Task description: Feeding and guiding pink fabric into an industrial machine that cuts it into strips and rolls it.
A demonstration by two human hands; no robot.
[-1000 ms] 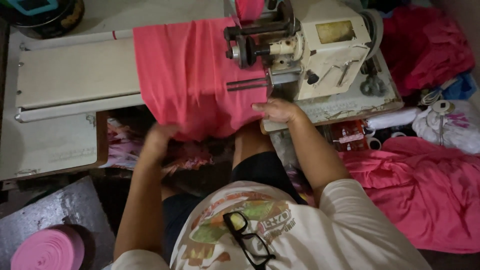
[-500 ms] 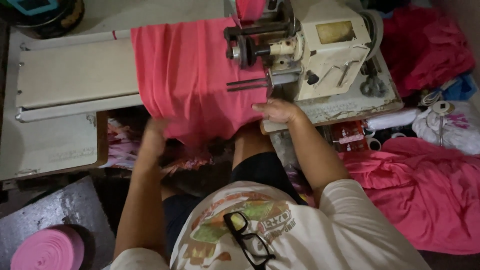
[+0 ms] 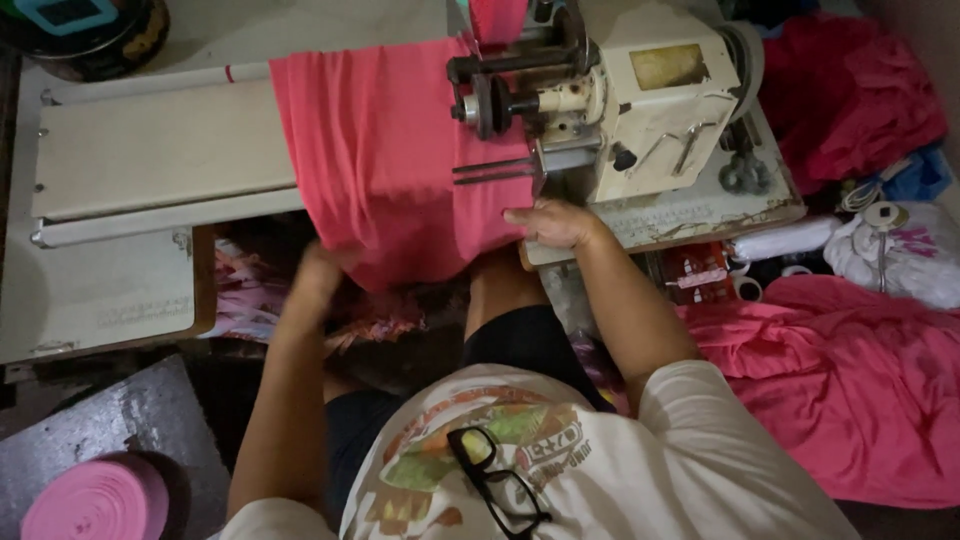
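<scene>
The cloth (image 3: 390,150) is plain pink, spread flat across the pale worktop (image 3: 150,150) and running under the arm of the sewing machine (image 3: 640,100) at its right edge. Its near end hangs over the worktop's front edge in loose folds. A narrow strip of it rises behind the machine's top.

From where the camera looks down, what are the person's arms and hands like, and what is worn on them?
Both arms are bare below short white sleeves. The left hand and right hand wear no gloves; no rings, watch or bracelets are visible.
</scene>
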